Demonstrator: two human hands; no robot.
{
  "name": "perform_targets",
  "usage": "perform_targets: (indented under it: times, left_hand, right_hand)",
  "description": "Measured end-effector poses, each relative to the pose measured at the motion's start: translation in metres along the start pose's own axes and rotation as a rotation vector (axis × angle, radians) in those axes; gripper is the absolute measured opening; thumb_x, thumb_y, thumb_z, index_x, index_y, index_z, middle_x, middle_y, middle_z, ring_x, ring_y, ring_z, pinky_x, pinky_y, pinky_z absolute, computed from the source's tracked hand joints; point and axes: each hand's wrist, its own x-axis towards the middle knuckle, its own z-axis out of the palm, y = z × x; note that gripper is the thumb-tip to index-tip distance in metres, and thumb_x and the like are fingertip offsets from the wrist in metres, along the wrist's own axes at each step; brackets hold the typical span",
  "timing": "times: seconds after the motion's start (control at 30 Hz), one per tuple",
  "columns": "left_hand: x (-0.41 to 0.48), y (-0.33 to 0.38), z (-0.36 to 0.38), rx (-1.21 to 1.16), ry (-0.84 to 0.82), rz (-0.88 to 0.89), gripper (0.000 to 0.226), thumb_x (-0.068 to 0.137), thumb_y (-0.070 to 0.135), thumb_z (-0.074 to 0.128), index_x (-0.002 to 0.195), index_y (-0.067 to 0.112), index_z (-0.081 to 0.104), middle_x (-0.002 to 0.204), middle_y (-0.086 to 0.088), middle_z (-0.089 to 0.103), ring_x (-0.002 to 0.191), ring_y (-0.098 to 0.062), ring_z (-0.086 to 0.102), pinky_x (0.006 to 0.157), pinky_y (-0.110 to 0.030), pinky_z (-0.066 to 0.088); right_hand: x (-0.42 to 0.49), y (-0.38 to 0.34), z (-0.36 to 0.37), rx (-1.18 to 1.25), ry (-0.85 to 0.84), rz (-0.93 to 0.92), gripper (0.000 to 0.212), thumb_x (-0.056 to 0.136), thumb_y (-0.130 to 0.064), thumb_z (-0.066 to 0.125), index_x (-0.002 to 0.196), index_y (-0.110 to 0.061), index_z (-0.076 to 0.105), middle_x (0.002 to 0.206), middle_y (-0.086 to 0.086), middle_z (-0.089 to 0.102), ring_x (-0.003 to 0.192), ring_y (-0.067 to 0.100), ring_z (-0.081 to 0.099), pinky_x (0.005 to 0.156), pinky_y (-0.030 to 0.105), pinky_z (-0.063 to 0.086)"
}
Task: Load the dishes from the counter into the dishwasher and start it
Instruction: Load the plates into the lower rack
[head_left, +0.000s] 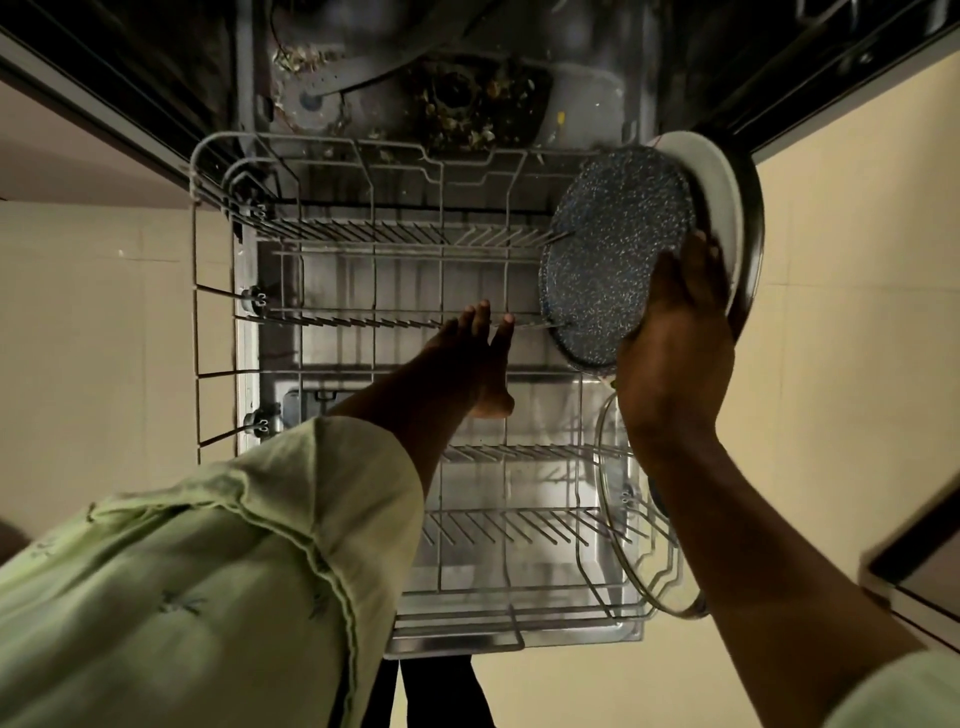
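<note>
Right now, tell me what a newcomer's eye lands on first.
The right hand grips a speckled plate, with paler plates stacked behind, at the far right of the pulled-out rack. The left hand reaches flat to the middle tines. A glass lid stands at its near right.

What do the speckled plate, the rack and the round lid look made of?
The speckled plate looks glazed ceramic or enamel: dark blue, white flecks. The rack seems grey coated wire: thin rods, tines. The lid seems clear glass, rack visible through it, metal rim.
</note>
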Motion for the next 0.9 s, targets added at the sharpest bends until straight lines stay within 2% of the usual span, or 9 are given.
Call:
perform_targets:
  times: [0.07,0.1,0.2,0.27,0.37,0.47,0.67,0.9]
  left_hand:
    - [0.0,0.0,0.0,0.009,-0.003,-0.002,0.105,0.092,0.043,0.061,0.155,0.018,-0.02,0.161,-0.017,-0.022,0.151,-0.033,-0.013,0.121,-0.041,-0.002]
    - [0.0,0.0,0.0,0.01,-0.004,-0.006,0.104,0.092,0.043,0.061,0.155,0.019,-0.02,0.161,-0.017,-0.022,0.151,-0.033,-0.013,0.121,-0.041,-0.002]
    - [-0.001,0.001,-0.001,0.008,-0.001,-0.014,0.103,0.093,0.04,0.06,0.155,0.019,-0.018,0.162,-0.017,-0.021,0.151,-0.032,-0.012,0.121,-0.041,-0.002]
    - [-0.003,0.003,-0.001,0.012,0.015,-0.023,0.1,0.094,0.038,0.06,0.156,0.019,-0.016,0.162,-0.016,-0.02,0.151,-0.033,-0.01,0.121,-0.041,-0.001]
    - [-0.012,0.003,0.002,0.038,0.066,-0.017,0.097,0.095,0.037,0.058,0.157,0.021,-0.015,0.162,-0.014,-0.02,0.151,-0.034,-0.008,0.122,-0.044,0.0]
    - [-0.022,-0.001,0.008,0.081,0.141,0.001,0.094,0.096,0.039,0.055,0.157,0.024,-0.015,0.163,-0.011,-0.02,0.151,-0.033,-0.008,0.121,-0.046,0.0]
    - [-0.055,-0.02,0.013,0.117,0.226,-0.032,0.084,0.098,0.04,0.048,0.158,0.023,-0.01,0.163,-0.01,-0.019,0.151,-0.031,-0.01,0.122,-0.047,-0.001]
    - [-0.118,-0.032,0.014,0.112,0.331,-0.045,0.079,0.101,0.04,0.044,0.158,0.021,-0.006,0.164,-0.01,-0.017,0.151,-0.031,-0.011,0.122,-0.047,-0.002]
  right_hand:
    - [-0.003,-0.005,0.001,-0.129,-0.051,-0.008,0.074,0.081,0.0,0.067,0.148,-0.001,0.035,0.16,0.019,0.018,0.149,0.035,0.014,0.114,0.035,-0.003]
    - [-0.004,-0.007,0.001,-0.167,-0.033,0.004,0.075,0.082,-0.002,0.069,0.148,-0.002,0.035,0.161,0.019,0.016,0.15,0.034,0.011,0.113,0.035,-0.003]
    - [-0.008,-0.016,0.003,-0.228,0.025,0.012,0.074,0.076,-0.006,0.076,0.142,-0.001,0.045,0.157,0.022,0.027,0.147,0.038,0.02,0.112,0.043,0.008]
    - [-0.012,-0.021,0.002,-0.218,0.027,-0.043,0.069,0.074,-0.008,0.075,0.139,-0.002,0.05,0.154,0.022,0.033,0.144,0.041,0.025,0.112,0.045,0.01]
    - [-0.02,-0.028,0.008,-0.095,-0.05,-0.139,0.061,0.082,-0.01,0.066,0.14,-0.003,0.048,0.155,0.021,0.031,0.146,0.041,0.02,0.116,0.051,0.014]
    - [-0.029,-0.034,0.013,-0.062,-0.129,-0.144,0.058,0.088,-0.017,0.064,0.141,-0.004,0.045,0.154,0.02,0.032,0.145,0.04,0.022,0.116,0.052,0.021]
    - [-0.046,-0.047,0.01,-0.005,-0.346,-0.12,0.062,0.097,-0.031,0.055,0.147,-0.003,0.034,0.156,0.019,0.027,0.148,0.036,0.015,0.12,0.044,0.015]
    - [-0.088,-0.069,-0.01,-0.006,-0.416,-0.085,0.062,0.098,-0.037,0.05,0.148,-0.005,0.032,0.158,0.017,0.022,0.149,0.034,0.008,0.121,0.044,0.016]
